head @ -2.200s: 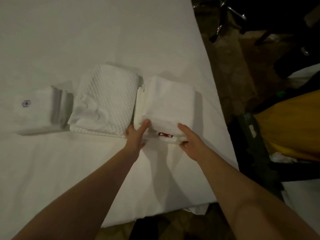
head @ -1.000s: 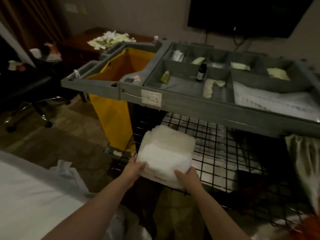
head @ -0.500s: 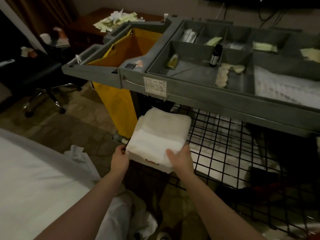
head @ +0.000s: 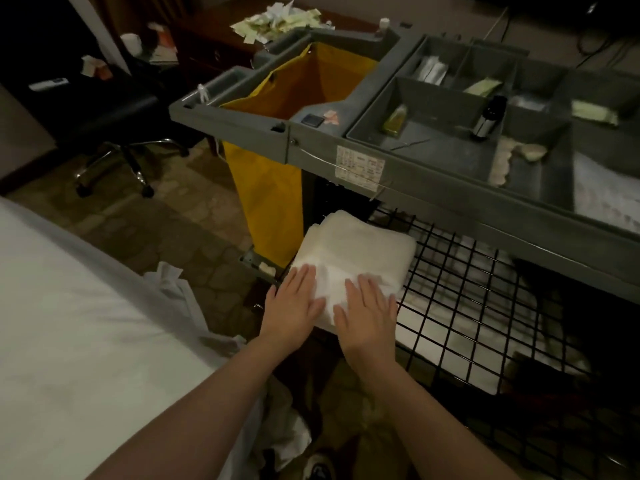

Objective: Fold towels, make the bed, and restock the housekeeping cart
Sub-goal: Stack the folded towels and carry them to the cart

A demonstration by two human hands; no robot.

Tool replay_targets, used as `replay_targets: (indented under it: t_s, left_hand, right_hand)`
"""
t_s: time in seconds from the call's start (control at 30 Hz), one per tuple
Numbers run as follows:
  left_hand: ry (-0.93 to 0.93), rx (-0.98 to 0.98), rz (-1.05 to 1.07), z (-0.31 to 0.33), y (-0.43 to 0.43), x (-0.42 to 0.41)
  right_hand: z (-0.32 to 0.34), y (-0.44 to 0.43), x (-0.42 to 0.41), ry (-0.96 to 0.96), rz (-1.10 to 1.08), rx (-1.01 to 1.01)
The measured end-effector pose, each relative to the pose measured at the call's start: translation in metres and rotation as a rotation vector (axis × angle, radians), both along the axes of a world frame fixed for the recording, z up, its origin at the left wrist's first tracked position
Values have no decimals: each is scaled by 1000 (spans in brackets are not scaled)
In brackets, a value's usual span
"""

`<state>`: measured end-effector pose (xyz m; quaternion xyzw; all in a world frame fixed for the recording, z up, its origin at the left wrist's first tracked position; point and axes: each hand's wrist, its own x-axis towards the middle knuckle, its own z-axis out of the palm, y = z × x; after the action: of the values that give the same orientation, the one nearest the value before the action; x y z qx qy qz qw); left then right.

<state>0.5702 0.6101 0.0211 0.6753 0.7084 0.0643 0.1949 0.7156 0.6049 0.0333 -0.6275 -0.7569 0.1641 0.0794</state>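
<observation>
A folded white towel (head: pixel 360 251) lies on the black wire shelf (head: pixel 464 306) of the grey housekeeping cart (head: pixel 450 188), at the shelf's left end under the top tray. My left hand (head: pixel 294 306) lies flat on the towel's near left corner, fingers straight. My right hand (head: pixel 367 310) presses flat on the near right part, fingers spread. Neither hand grips the cloth.
The cart's yellow laundry bag (head: pixel 277 188) hangs left of the shelf. Small bottles (head: pixel 488 116) and packets sit in the top tray's compartments. The white bed (head: pixel 69 323) fills the lower left, with crumpled linen (head: pixel 180 289) on the floor beside it. An office chair (head: pixel 114 123) stands at the far left.
I lifted the towel off the bed and turned to the cart. It now rests on the wire shelf, and both hands have let go and lie flat on top.
</observation>
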Motion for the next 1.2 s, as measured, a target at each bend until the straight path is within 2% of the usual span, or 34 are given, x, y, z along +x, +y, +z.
replay_targets:
  t_s: [0.13,0.23,0.33,0.47,0.57,0.77,0.9,1.03,1.13,1.2]
  left_hand:
    - [-225,295,278,15,-36,-41]
    - [-247,357,472,18,-95,-93]
    - [-234,353,674,15,-169,-152]
    - [-256,341,1093,-3,-277,-227]
    - [-288,307,1381,-20,-358,-272]
    - [-268,180,1599,-75,-474,-351]
    - [-367,100,1564,-124,-505,-395]
    - [-457,76,1515,-156,-510,-411]
    - [-483,94,1520,-164,-518,-406]
    - [-494,107,1527,-166,-524,-401]
  right_hand:
    - [27,-18,-51,181,132,62]
    - [23,-47,-109,219,309,85]
    - [23,-80,-175,202,517,10]
    - [10,-131,-261,165,789,-69]
    - [-15,-174,-322,41,945,-169]
    - [-76,-253,-433,-202,1142,-254]
    - [-120,-288,-492,-320,1124,-349]
    - [-156,-313,-535,-240,1019,-536]
    - [-177,-331,-569,-67,722,-743]
    - [-186,-339,-586,156,342,-1051]
